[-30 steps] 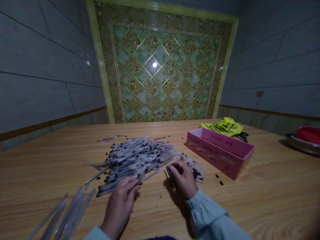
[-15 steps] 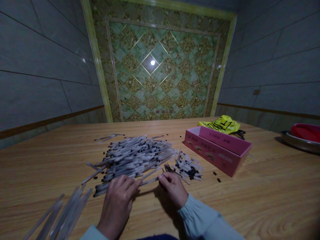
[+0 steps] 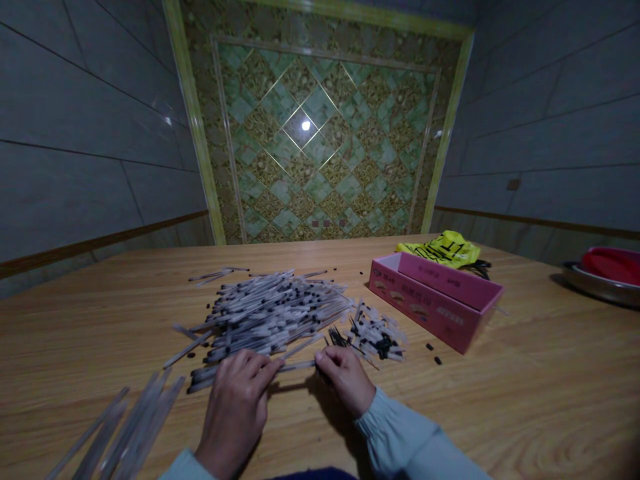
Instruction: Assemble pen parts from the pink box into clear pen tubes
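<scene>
Between my two hands stretches a thin clear tube with a dark end (image 3: 299,365). My left hand (image 3: 239,393) is closed around its left part. The thumb and fingers of my right hand (image 3: 349,380) pinch its right tip, and what lies inside that pinch is hidden. Just beyond my hands spreads a big heap of similar thin tubes with dark ends (image 3: 280,310). A smaller pile of short clear pieces and black bits (image 3: 380,331) lies beyond my right hand, with several thin dark sticks (image 3: 338,336) beside it.
Several longer clear tubes (image 3: 137,427) lie at the near left of the wooden table (image 3: 525,393). An open pink box (image 3: 433,300) stands to the right, with a yellow bag (image 3: 443,249) behind it. A metal tray (image 3: 600,285) holding something red is at the far right.
My hands stay in almost the same place, still holding the tube between them. My right hand has shifted very slightly; the piles and the box have not moved.
</scene>
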Available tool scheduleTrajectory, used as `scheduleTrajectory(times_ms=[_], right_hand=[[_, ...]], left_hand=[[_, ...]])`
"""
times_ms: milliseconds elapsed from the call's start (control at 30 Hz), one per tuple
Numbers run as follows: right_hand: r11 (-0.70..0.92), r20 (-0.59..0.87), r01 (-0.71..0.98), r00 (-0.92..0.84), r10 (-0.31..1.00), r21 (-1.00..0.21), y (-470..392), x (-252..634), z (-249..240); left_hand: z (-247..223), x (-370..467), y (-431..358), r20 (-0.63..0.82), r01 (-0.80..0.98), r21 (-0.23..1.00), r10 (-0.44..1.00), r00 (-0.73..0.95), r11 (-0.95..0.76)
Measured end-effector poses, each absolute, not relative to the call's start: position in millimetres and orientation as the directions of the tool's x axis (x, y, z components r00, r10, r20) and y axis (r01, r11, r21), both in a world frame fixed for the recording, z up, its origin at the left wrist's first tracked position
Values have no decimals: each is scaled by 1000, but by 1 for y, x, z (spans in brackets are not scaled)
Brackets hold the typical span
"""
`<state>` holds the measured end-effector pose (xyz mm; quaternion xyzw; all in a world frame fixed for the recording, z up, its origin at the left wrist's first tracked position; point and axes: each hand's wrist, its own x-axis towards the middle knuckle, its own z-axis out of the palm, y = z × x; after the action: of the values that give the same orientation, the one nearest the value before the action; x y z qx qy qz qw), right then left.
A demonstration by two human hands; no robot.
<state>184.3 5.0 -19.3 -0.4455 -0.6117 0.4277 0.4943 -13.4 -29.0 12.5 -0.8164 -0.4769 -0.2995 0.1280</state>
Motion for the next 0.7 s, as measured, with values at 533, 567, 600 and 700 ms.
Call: scheduleTrajectory(times_ms=[533,567,600,700], right_hand=[[179,159,156,-132,978,-972,-1,185,-11],[183,160,177,-134,978,-967,-1,185,-12],[207,183,199,-130,974,-958,-1,185,-12],[290,277,206,-87,957,-935,0,185,-12]], left_hand=[[11,-19,-26,552,866,123,759,346,-485],[12,-18,-26,550,865,124,760,347,-485],[12,-18,-27,548,865,127,761,347,-486],[12,-18,-26,543,862,135,764,348,-488]])
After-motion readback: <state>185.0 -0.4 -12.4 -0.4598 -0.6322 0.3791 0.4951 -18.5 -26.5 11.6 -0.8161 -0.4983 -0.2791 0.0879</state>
